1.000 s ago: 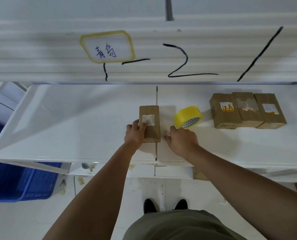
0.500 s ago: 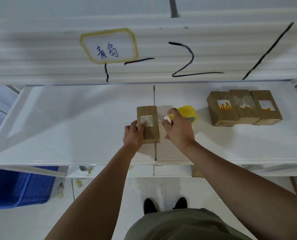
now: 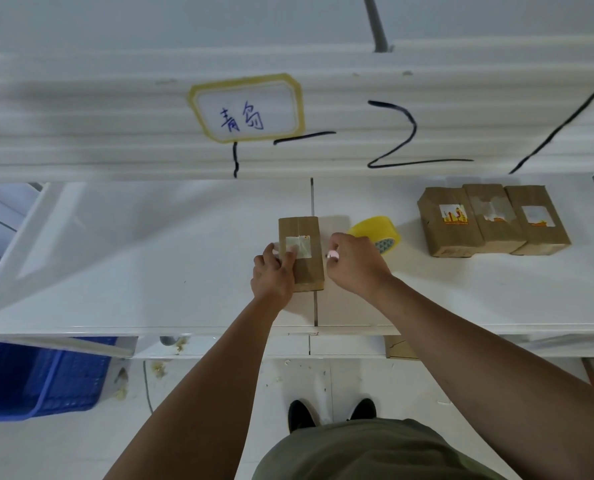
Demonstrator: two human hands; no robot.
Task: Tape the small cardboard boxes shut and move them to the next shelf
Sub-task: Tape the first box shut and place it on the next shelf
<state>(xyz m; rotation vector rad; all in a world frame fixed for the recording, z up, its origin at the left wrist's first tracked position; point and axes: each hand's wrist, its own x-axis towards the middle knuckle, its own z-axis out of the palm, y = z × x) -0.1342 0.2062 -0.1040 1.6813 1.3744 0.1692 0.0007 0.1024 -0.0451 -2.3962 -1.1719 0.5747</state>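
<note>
A brown box (image 3: pixel 309 271) lies flat on the white shelf (image 3: pixel 150 271), just left of the seam (image 3: pixel 312 202) where two shelf panels meet, with its right edge along that seam. A pale label (image 3: pixel 299 245) is stuck across its top. The box is gripped by the left hand (image 3: pixel 273 273): the fingers are curled over its left edge and a fingertip is laid on the label. The right hand (image 3: pixel 356 263) is held just right of the box with the fingers curled in, and a small pale item (image 3: pixel 333 255) is pinched at the fingertips. What that item is cannot be told, nor whether this hand touches the box.

A yellow tape roll (image 3: pixel 375 230) is propped at a tilt on the shelf directly behind the right hand, and its near part is hidden by the knuckles. Well to the right, three more boxes (image 3: pixel 494 220) are packed side by side, touching, each with a torn or printed label on top.

The front of the upper shelf (image 3: pixel 115 133) crosses the whole view and cuts off the back of the lower one. A yellow-edged tag (image 3: pixel 247 107) with blue handwriting is fixed to it, beside black marker strokes. A grey pole (image 3: pixel 376 26) rises behind it. A blue crate (image 3: pixel 29 375) is seen on the floor under the shelf at the left, and a scrap of cardboard (image 3: pixel 401 348) shows beneath the shelf edge at the right. Two black shoes (image 3: pixel 333 414) are seen on the floor between the forearms.
</note>
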